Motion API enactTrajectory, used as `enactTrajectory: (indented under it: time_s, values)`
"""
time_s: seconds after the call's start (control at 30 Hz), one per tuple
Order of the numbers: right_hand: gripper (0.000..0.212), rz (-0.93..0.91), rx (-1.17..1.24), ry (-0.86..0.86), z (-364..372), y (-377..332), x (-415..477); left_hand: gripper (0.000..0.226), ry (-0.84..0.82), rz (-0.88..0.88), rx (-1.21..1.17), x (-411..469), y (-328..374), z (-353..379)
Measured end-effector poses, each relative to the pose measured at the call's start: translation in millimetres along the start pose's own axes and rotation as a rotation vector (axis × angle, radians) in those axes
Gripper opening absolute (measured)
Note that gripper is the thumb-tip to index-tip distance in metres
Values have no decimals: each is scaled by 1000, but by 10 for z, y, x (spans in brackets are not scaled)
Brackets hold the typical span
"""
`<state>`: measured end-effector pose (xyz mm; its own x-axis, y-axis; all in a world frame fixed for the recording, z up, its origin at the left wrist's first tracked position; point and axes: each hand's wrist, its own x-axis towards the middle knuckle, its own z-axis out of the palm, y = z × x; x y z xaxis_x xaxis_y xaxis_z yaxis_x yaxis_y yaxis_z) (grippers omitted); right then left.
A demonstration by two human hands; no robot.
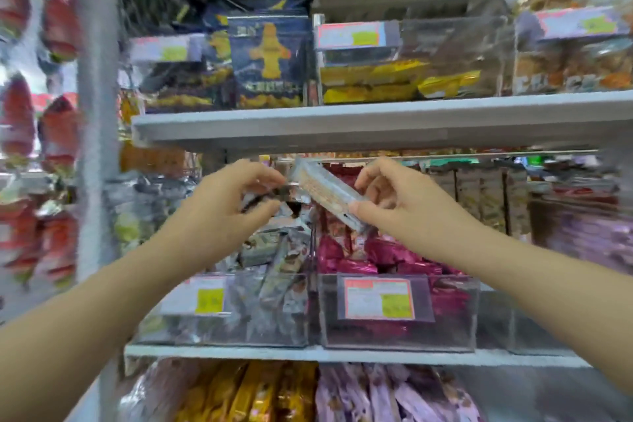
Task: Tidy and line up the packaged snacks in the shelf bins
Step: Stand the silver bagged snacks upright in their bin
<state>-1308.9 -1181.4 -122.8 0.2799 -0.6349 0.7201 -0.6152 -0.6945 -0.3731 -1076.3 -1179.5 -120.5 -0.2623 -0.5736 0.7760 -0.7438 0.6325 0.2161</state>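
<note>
White metal shop shelves [342, 123] carry clear plastic bins [452, 319] with price labels. Above the silver-wrapped packs [274, 271] and magenta packs [394, 257], the right hand [404, 202] pinches a long pale-grey snack bar [325, 190], tilted in mid-air. The left hand [226, 205] curls at the bar's upper end, its grip too blurred to tell.

A grey shelf board [376, 123] runs across the middle. A white post [97, 113] stands at the left. Red bags [58, 134] hang beside it. A price tag [378, 298] with a yellow patch sits low in the middle.
</note>
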Motion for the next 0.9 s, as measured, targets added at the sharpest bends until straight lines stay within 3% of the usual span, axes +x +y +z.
enactTrajectory:
  time_s: [0.23, 0.43, 0.6, 0.8, 0.9]
  values:
    - [10, 61, -126, 21, 572, -24, 542, 19, -73, 19, 332, -316, -610, -123]
    - [24, 82, -243, 25, 840, -24, 766, 31, -100, 30, 305, -400, -759, -34]
    - [44, 43, -264, -166, 833, -143, 764, 42, -48, 58, 267, -428, -817, 17]
    - [27, 53, -425, -336, 640, -97, 648, 38, -47, 89, 297, -534, -823, 37]
    - [28, -5, -475, -320, 631, -199, 576, 37, -23, 98, 290, -545, -805, 20]
